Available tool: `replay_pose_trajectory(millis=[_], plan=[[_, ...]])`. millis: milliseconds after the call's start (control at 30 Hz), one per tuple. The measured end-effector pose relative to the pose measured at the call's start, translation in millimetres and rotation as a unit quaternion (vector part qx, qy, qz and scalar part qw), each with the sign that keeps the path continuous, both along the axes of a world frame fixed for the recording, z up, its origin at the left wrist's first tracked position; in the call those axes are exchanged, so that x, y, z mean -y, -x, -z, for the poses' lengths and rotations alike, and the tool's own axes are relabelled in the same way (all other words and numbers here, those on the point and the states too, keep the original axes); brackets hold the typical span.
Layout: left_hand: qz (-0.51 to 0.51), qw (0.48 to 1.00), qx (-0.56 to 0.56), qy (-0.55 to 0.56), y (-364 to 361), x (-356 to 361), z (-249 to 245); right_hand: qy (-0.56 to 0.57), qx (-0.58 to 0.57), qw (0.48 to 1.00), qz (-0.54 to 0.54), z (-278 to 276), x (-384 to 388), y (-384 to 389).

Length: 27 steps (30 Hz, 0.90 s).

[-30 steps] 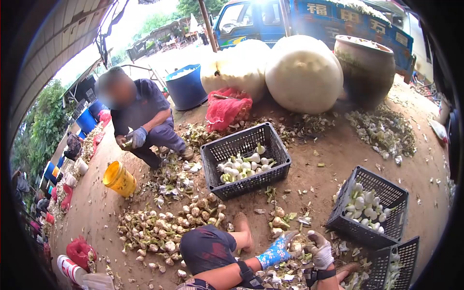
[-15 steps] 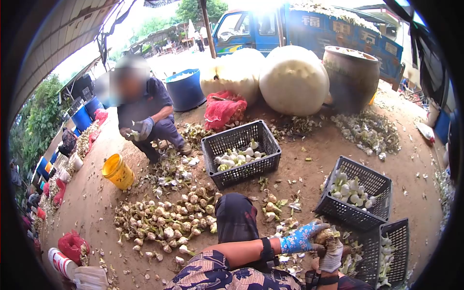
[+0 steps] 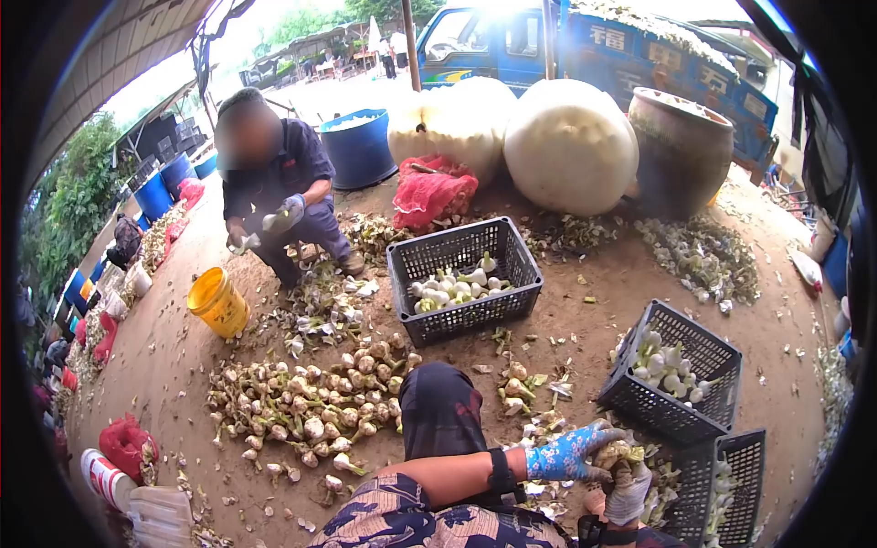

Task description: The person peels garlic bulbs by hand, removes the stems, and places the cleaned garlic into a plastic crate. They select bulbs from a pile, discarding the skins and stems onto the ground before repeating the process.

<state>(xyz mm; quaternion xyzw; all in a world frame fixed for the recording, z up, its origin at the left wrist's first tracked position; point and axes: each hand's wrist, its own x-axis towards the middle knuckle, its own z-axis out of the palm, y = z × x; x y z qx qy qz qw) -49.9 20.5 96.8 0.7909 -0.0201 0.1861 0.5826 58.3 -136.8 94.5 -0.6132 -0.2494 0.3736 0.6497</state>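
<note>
My left hand [image 3: 568, 455], in a blue floral glove, curls its fingers around a garlic bulb [image 3: 619, 453] at the lower right. Below it, my right hand [image 3: 628, 495], in a pale glove, is closed against the same bulb; part of that grip is hidden. Loose peelings and stems [image 3: 548, 429] lie on the ground around my hands. A heap of untrimmed garlic bulbs [image 3: 306, 402] spreads to the left of my knee. Close to my right hand stands a black crate [image 3: 742, 484] with pale garlic inside.
Two more black crates [image 3: 466, 321] [image 3: 671, 416] hold cleaned garlic. A co-worker [image 3: 283, 192] sits opposite, holding something pale, near a yellow bucket [image 3: 219, 303]. Behind are a red mesh bag [image 3: 435, 192], a blue tub [image 3: 356, 151], large round vessels [image 3: 571, 151] and a blue truck [image 3: 630, 68].
My view has shifted slightly. Both my hands stay together on the bulb, with the fingers moved a little. The co-worker's hands have moved farther apart.
</note>
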Motion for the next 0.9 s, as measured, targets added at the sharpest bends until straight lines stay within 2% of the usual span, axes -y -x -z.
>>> replay_pose_trajectory(millis=[33, 100, 133, 167, 233, 433, 500, 533, 567, 600, 633, 667, 700, 733, 767, 800, 833, 900], plan=[[-0.002, 1.000, 0.000, 0.000, 2.8, -1.8, 0.8, 0.000, 0.000, 1.000, -0.002, -5.9, -7.2, 6.3], [-0.028, 0.998, 0.015, -0.046, 6.5, -2.6, 4.1, -0.127, -0.058, 0.990, 0.022, -19.9, -23.5, 22.2], [-0.037, 0.998, 0.013, -0.057, 8.4, -2.6, 5.3, -0.135, -0.091, 0.986, -0.020, -17.3, -21.6, 18.5], [-0.038, 0.998, 0.012, -0.055, 10.5, -3.0, 5.4, -0.133, -0.092, 0.987, -0.020, -12.3, -21.3, 17.6], [-0.039, 0.996, -0.017, -0.076, 15.3, -4.3, -1.1, -0.057, 0.016, 0.998, -0.005, -3.1, -23.8, 18.3], [-0.031, 0.997, -0.002, -0.070, 16.1, -6.4, 1.5, -0.067, -0.003, 0.997, 0.029, -8.3, -16.4, 23.2], [0.007, 0.999, -0.015, 0.045, 11.0, -7.2, 6.5, 0.009, 0.057, 0.998, -0.003, -12.1, -7.0, 18.6], [0.051, 0.960, -0.146, 0.234, 7.0, -7.3, 9.0, 0.001, 0.071, 0.997, 0.013, -4.5, -7.6, 19.5], [0.093, 0.927, -0.178, 0.317, -4.2, -12.5, 29.7, 0.002, 0.069, 0.997, 0.015, -2.7, -7.9, 22.5], [0.139, 0.845, -0.182, 0.483, -0.7, -11.0, 11.2, 0.003, 0.047, 0.999, 0.015, -3.5, -9.3, 25.7], [0.179, 0.734, -0.180, 0.631, 2.1, -9.2, -7.6, 0.003, 0.026, 1.000, 0.015, -5.3, -10.2, 27.2], [0.122, 0.687, -0.209, 0.685, -10.4, -1.8, 2.6, -0.002, -0.018, 0.999, 0.033, -7.9, -11.9, 27.0], [0.122, 0.689, -0.209, 0.684, -11.7, -3.7, 12.3, -0.005, -0.017, 0.999, 0.033, -4.8, -11.4, 24.7], [0.041, 0.811, -0.192, 0.550, -13.5, -9.0, 22.2, -0.021, -0.038, 0.997, 0.057, 0.7, -10.8, 18.7], [-0.040, 0.901, -0.168, 0.398, -15.2, -9.6, 32.6, -0.034, -0.059, 0.994, 0.082, 4.7, -7.4, 12.7], [-0.139, 0.964, -0.074, 0.213, -15.8, -1.1, 32.4, 0.011, 0.033, 0.998, 0.057, 5.8, -2.2, 6.6], [-0.109, 0.977, -0.054, 0.174, -9.9, 7.9, 33.7, 0.012, 0.031, 0.998, 0.059, 7.5, 1.2, 7.3], [0.034, 0.926, -0.110, 0.358, -5.8, 7.8, 26.4, -0.074, -0.041, 0.995, 0.043, 8.4, 4.3, 7.9]])
